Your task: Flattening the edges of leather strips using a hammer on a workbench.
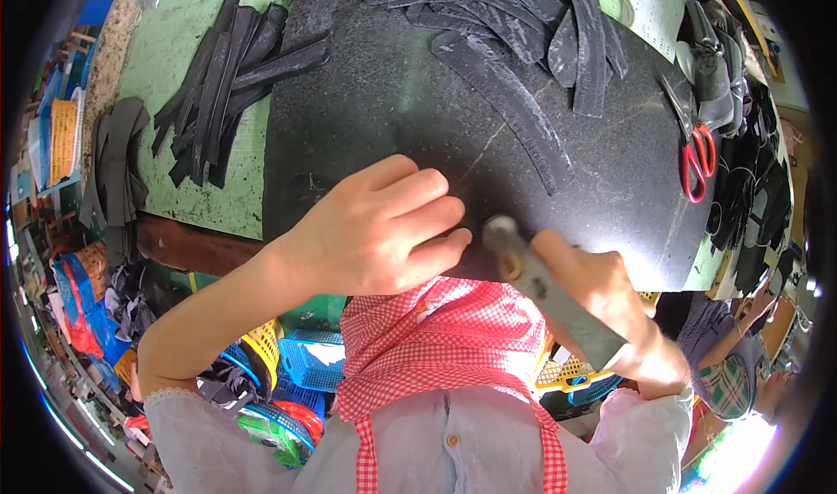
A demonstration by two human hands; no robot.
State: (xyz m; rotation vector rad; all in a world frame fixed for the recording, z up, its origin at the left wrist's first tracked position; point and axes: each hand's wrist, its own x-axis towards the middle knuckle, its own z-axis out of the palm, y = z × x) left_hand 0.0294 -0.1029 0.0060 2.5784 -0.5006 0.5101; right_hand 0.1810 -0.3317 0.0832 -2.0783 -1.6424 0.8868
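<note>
My left hand [392,224] is closed, its fingers curled down at the near part of a dark stone-like slab [366,136]. What its fingers hold, if anything, is hidden beneath them. Just to the right, my right hand [593,289] is wrapped round a hammer [562,311]. The hammer's metal head lies across the front of that hand, with its rounded end toward my left hand. A single curved dark strip [514,106] lies on the slab beyond both hands, apart from them.
Dark strips [497,10] are heaped at the far side; another pile [227,84] lies at the left on green board. Red-handled scissors [697,158] lie at the right edge. Grey strips [118,163] hang over the left corner. Below are plastic baskets [312,361]. Another person [741,372] is at the right.
</note>
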